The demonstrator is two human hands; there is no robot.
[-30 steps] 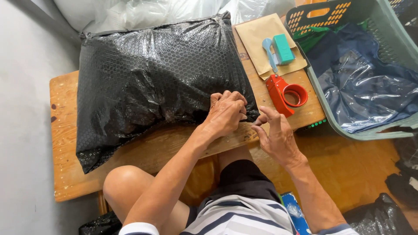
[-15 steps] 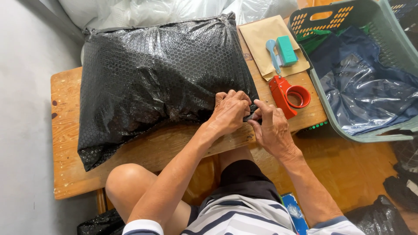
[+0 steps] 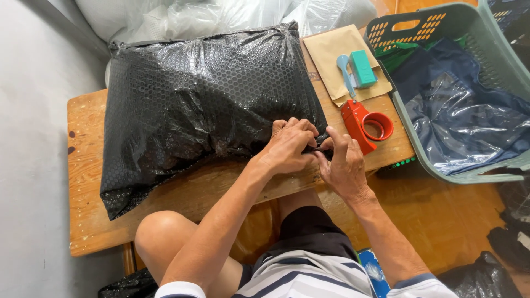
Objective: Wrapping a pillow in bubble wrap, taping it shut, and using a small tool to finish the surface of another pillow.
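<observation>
Where the black bubble-wrap parcel comes to its near right corner, both hands meet on it: the left hand lies knuckles-up with fingers curled down onto the wrap, and the right hand presses in from the right, thumb and forefinger closed together on the corner. Whether they pinch the film itself or something thin on it cannot be told, since the left hand covers the spot. The parcel lies flat on the wooden table, filling most of the top; its far edge reaches the table's back edge against the clear plastic bags. Bare wood shows as a strip on the left and a wider band along the near edge. To the right of the parcel, a red tape dispenser sits just beside the right hand, near the table's right edge. Behind it a brown envelope carries a teal block and a light blue tool. A green laundry basket with bagged dark clothing butts against the table's right side.
</observation>
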